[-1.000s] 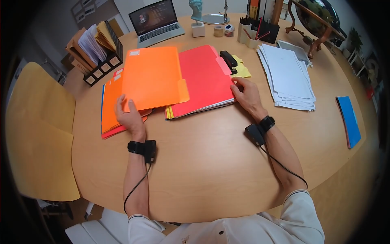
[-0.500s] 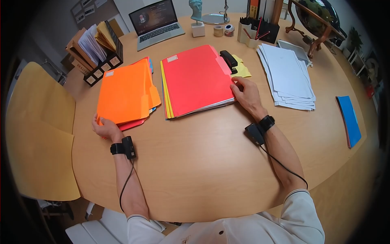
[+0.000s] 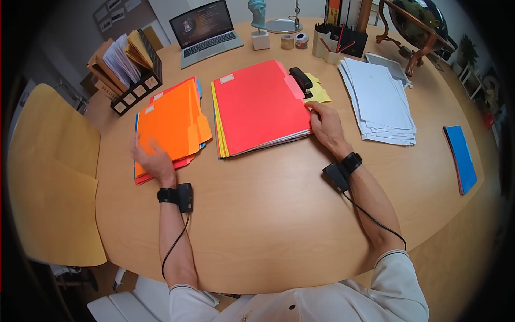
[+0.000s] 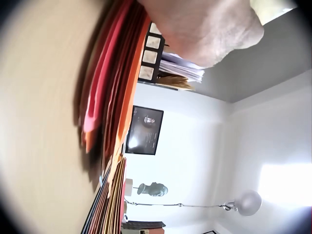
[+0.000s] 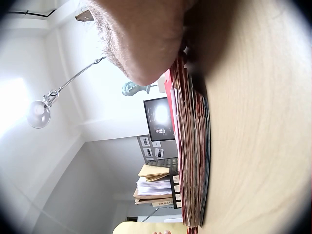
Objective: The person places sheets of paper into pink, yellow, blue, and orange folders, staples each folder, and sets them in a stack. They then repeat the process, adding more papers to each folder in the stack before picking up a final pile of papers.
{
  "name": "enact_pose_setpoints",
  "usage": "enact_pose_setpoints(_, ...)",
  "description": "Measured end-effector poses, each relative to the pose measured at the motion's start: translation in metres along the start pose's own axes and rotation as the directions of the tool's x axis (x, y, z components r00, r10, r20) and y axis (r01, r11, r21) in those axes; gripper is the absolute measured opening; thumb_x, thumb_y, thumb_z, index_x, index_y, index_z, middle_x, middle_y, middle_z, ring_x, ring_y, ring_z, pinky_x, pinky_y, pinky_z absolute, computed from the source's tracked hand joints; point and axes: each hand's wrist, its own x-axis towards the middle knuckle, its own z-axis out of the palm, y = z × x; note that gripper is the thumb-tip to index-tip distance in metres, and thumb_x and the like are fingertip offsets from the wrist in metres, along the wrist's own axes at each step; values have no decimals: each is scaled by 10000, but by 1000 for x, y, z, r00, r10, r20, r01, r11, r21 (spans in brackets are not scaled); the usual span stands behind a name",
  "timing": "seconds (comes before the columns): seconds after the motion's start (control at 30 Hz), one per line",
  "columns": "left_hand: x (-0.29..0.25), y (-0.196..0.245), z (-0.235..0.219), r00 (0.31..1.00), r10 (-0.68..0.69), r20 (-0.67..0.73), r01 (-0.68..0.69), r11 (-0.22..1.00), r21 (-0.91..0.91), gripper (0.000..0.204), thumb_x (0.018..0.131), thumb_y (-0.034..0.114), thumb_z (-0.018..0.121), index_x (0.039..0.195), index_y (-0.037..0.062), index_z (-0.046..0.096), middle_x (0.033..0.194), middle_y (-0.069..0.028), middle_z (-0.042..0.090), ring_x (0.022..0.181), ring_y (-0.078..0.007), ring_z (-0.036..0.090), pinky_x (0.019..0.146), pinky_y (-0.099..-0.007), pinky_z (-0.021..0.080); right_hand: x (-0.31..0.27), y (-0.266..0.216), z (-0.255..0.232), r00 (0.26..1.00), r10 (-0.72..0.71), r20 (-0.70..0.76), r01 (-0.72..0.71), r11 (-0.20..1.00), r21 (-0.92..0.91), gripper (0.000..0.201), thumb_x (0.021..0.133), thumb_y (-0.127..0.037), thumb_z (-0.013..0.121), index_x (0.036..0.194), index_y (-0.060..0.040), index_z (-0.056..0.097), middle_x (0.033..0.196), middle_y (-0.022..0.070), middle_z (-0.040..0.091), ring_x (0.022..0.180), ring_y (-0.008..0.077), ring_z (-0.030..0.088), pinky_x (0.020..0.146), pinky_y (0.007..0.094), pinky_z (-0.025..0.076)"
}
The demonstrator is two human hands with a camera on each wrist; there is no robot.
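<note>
My left hand [image 3: 154, 160] hovers over the near edge of a pile of orange folders [image 3: 170, 121], its fingers spread loosely, blurred and holding nothing. Red and blue folder edges peek out from under that pile. In the left wrist view the hand sits above the layered orange folder edges [image 4: 127, 105]. To the right lies a thicker folder stack topped by a red folder [image 3: 260, 110], with yellow edges along its left side. At that stack's right edge, my right hand [image 3: 327, 129] grips with bent fingers. The right wrist view shows the folders' layered edges [image 5: 192, 146]; the fingertips are mostly hidden there.
A black stapler [image 3: 301, 81] and yellow paper [image 3: 318, 91] lie beyond my right hand. White sheets [image 3: 378, 102] are piled further right, near a blue folder [image 3: 460, 161]. A file holder [image 3: 137, 91], a laptop [image 3: 209, 37] and a small bust [image 3: 258, 21] stand at the back.
My left hand carried an orange folder leftward from over the red one and laid it on the orange pile. Now that hand has let go and lifted. My right hand has stayed put.
</note>
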Motion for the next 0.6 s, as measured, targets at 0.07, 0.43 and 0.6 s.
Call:
enact_pose_setpoints(0.07, -6, 22, 0, 972, 55, 230, 11, 961, -277, 408, 912, 84, 686, 1288, -28, 575, 1331, -180, 590, 1255, -356, 549, 1082, -447, 420, 0, 0, 0, 1000, -2, 0, 2, 1000, 1, 300, 898, -62, 538, 1129, 6, 716, 983, 244, 721, 919, 397, 698, 846, 443, 539)
enact_pose_setpoints(0.43, -58, 136, -19, 403, 461, 791, 22, 859, -512, 802, 919, 384, 736, 1500, -58, 405, 1592, -274, 342, 1519, -377, 266, 1233, -449, 231, 3, 11, 2, 994, 90, 62, -100, 979, 175, 312, 902, -53, 548, 1163, 17, 704, 815, 181, 722, 695, 254, 676, 691, 358, 524)
enact_pose_setpoints(0.6, -61, 138, -21, 364, 456, 812, -83, 884, -459, 886, 913, 475, 721, 1505, -88, 377, 1617, -309, 261, 1543, -431, 158, 1248, -488, 164, 3, 3, -5, 980, 148, 135, -181, 941, 284, 327, 919, -55, 547, 1203, 32, 685, 807, 121, 717, 696, 152, 629, 678, 312, 505)
